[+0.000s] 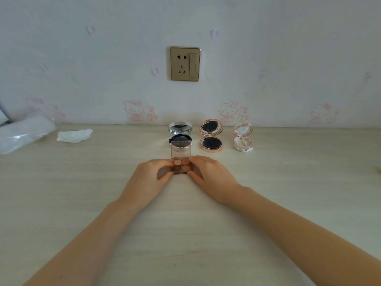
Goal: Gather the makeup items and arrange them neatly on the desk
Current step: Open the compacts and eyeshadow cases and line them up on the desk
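Hands on eyeshadow palette (181, 167), lid up, flat on desk (185, 223) below wall socket (185, 64). Left hand (153, 174) pinches its left edge, right hand (208, 172) its right edge. Behind palette, toward socket: silver compact (180, 134), rose-gold compact (211, 136), floral compact (243, 138), all open. Crumpled tissue (74, 135) far left of palette.

One view only, worn on the head, wide-angle, looking forward and down across the desk (61, 203) toward the wall (82, 58) straight ahead. It sits close: both forearms reach in from the bottom edge, and the wall socket (185, 64) sits dead centre.
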`<state>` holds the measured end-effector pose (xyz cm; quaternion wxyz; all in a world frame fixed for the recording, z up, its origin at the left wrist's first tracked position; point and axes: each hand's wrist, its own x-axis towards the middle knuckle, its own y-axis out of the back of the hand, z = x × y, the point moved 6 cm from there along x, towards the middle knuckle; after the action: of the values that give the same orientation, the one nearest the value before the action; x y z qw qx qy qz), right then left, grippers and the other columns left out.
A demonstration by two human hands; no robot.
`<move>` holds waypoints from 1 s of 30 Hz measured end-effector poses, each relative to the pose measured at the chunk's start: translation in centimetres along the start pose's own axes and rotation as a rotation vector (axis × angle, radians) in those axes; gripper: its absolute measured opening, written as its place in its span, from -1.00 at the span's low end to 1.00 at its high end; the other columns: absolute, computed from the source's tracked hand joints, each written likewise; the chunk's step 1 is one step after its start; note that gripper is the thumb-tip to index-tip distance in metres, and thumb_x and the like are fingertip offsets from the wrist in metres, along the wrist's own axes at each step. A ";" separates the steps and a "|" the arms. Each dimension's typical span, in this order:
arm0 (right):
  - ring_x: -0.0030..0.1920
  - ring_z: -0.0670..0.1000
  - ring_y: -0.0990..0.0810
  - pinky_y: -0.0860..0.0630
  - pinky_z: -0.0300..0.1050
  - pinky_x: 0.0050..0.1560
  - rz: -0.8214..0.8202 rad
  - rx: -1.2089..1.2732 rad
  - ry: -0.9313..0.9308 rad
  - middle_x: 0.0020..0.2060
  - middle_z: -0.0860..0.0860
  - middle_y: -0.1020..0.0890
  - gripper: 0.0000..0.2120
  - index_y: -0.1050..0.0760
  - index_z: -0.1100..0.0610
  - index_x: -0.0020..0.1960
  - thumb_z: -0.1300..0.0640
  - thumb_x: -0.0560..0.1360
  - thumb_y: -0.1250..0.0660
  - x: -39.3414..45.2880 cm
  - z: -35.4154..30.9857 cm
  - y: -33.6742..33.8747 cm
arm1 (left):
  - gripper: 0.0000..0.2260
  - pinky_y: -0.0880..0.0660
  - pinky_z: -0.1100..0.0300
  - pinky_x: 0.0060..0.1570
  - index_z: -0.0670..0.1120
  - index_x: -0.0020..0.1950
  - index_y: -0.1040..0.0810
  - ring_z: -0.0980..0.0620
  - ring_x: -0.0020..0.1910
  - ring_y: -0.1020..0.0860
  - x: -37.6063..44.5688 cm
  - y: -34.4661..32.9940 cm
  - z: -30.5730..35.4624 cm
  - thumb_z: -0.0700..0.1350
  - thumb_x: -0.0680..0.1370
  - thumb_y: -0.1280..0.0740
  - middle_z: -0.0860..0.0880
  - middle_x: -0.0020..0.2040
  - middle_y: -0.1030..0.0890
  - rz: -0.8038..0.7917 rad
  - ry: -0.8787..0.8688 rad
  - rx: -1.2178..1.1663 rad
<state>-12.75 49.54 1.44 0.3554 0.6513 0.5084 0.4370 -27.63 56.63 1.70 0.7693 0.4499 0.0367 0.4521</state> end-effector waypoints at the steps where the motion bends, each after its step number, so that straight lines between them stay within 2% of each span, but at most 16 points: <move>1: 0.25 0.06 -0.46 -0.42 -0.04 0.23 0.005 -0.001 -0.001 0.26 0.02 -0.51 -0.63 -0.40 0.11 0.36 0.01 0.59 -0.20 0.1 0.0 0.0 | -0.78 -0.30 0.56 0.07 0.00 0.08 -0.66 0.14 0.10 -0.58 0.0 0.0 -0.2 -0.22 0.47 -0.43 0.13 0.09 -0.66 0.007 0.010 -0.021; 3: 0.26 0.06 -0.46 -0.42 -0.04 0.24 0.012 -0.003 -0.005 0.28 0.02 -0.50 -0.62 -0.39 0.11 0.37 0.01 0.59 -0.20 0.2 0.0 0.0 | -0.79 -0.26 0.64 0.04 -0.02 0.07 -0.66 0.15 0.10 -0.58 0.1 -0.1 -0.4 -0.22 0.47 -0.43 0.12 0.10 -0.66 0.014 0.013 -0.025; 6: 0.28 0.07 -0.45 -0.41 -0.04 0.26 0.024 -0.007 -0.011 0.30 0.03 -0.49 -0.61 -0.37 0.11 0.38 0.01 0.59 -0.20 0.2 0.1 -0.1 | -0.80 -0.25 0.64 0.03 -0.04 0.06 -0.66 0.13 0.09 -0.59 0.3 -0.1 -0.3 -0.23 0.47 -0.43 0.11 0.10 -0.66 0.019 0.000 -0.014; 19: 0.31 0.07 -0.41 -0.41 -0.03 0.27 0.030 -0.007 -0.030 0.33 0.03 -0.45 -0.58 -0.33 0.11 0.41 0.00 0.59 -0.18 0.3 0.2 -0.4 | -0.82 -0.42 0.29 0.14 -0.06 0.06 -0.66 0.08 0.10 -0.60 0.6 -0.4 -0.8 -0.21 0.47 -0.43 0.09 0.10 -0.66 0.044 -0.008 0.017; 24: 0.33 0.06 -0.39 -0.40 -0.04 0.29 0.033 -0.012 -0.026 0.34 0.03 -0.44 -0.58 -0.32 0.12 0.42 0.01 0.60 -0.17 0.5 0.2 -0.5 | -0.82 -0.35 0.44 0.04 -0.04 0.04 -0.66 0.11 0.06 -0.60 0.6 -0.5 -1.1 -0.21 0.47 -0.43 0.10 0.07 -0.67 0.066 0.002 0.014; 28: 0.33 0.06 -0.38 -0.38 -0.03 0.30 0.036 -0.016 -0.024 0.34 0.04 -0.44 -0.57 -0.31 0.12 0.43 0.02 0.60 -0.17 0.5 0.3 -0.6 | -0.80 -0.34 0.47 0.03 0.00 0.06 -0.66 0.13 0.06 -0.60 0.6 -0.5 -1.1 -0.20 0.47 -0.43 0.13 0.07 -0.67 0.057 0.005 0.008; 30: 0.33 0.07 -0.38 -0.38 -0.02 0.29 0.027 -0.009 -0.026 0.34 0.04 -0.44 -0.57 -0.29 0.11 0.44 0.02 0.60 -0.16 0.4 0.2 -0.5 | -0.77 -0.31 0.56 0.01 0.01 0.08 -0.65 0.14 0.06 -0.59 0.5 -0.4 -1.0 -0.21 0.47 -0.43 0.12 0.06 -0.67 0.059 -0.003 -0.003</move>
<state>-12.67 50.07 0.96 0.3588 0.6620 0.4932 0.4356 -27.54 57.56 1.02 0.7564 0.4504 0.0217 0.4739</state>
